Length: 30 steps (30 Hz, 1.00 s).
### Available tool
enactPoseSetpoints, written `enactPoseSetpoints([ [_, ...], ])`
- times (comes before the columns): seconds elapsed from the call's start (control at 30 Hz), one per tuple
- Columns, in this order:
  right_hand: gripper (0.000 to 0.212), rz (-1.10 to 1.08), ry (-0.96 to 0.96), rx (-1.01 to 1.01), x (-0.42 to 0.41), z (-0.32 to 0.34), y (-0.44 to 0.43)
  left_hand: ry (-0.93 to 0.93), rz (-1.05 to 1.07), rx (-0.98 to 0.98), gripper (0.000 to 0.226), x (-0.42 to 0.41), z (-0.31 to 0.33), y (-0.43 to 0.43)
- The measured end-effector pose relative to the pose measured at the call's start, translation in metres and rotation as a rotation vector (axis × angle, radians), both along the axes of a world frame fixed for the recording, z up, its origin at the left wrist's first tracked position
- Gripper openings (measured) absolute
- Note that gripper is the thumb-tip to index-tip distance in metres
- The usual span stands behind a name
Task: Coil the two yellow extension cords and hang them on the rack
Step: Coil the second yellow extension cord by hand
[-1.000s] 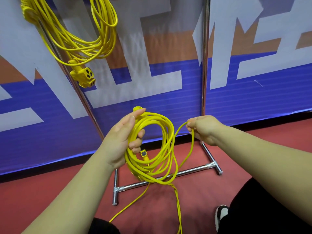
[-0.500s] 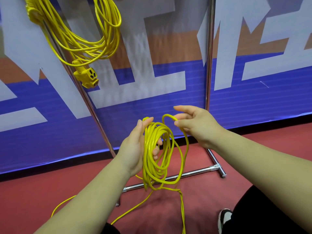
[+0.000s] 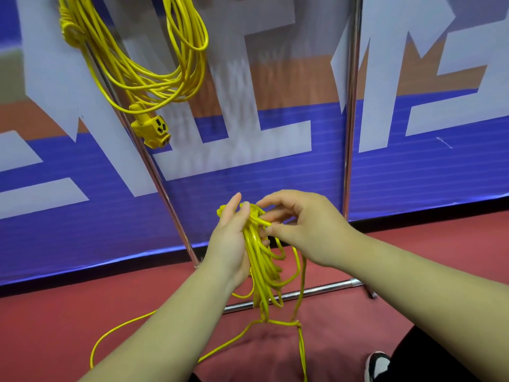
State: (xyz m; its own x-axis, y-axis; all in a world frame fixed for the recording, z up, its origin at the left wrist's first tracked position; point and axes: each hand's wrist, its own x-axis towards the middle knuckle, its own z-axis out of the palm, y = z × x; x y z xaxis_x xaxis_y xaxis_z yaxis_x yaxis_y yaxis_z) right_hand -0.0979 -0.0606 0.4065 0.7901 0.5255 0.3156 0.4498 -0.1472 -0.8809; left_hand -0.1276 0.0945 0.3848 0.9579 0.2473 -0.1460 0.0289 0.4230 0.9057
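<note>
Second yellow cord (image 3: 261,267) is a narrow bunch of hanging loops, held low in front of the rack post (image 3: 165,188). Left hand (image 3: 230,241) grips the bunch near its top. Right hand (image 3: 303,230) pinches one strand at the top, fingers (image 3: 275,197) narrow. Loose tail (image 3: 110,334) trails on the red floor (image 3: 55,326). First cord (image 3: 143,67) hangs coiled on the rack, top left, socket end (image 3: 152,131) dangling below.
</note>
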Motion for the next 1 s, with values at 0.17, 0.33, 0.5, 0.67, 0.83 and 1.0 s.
enactPoseSetpoints([
  [0.17,0.035,-0.076,-0.065,0.016,-0.006,-0.014,0.011,-0.089,0.117,-0.031,0.049,0.006,0.013,0.010],
  [0.33,0.035,-0.037,0.019,0.057,-0.007,-0.026,0.020,-0.169,0.179,-0.008,0.051,0.008,0.024,0.015],
  [0.5,0.030,0.125,0.118,0.031,-0.014,-0.047,0.024,-0.246,0.269,-0.183,0.042,0.008,0.049,0.037],
  [0.67,0.024,0.206,0.260,-0.040,-0.012,-0.058,0.013,-0.303,0.367,-0.256,0.044,0.004,0.061,0.077],
  [0.83,0.019,0.254,0.459,-0.142,0.000,-0.060,0.008,-0.271,0.354,-0.218,0.039,0.000,0.057,0.095],
  [1.0,0.015,0.149,0.602,0.001,0.010,-0.048,0.001,-0.133,0.174,-0.125,0.030,-0.008,0.050,0.103],
])
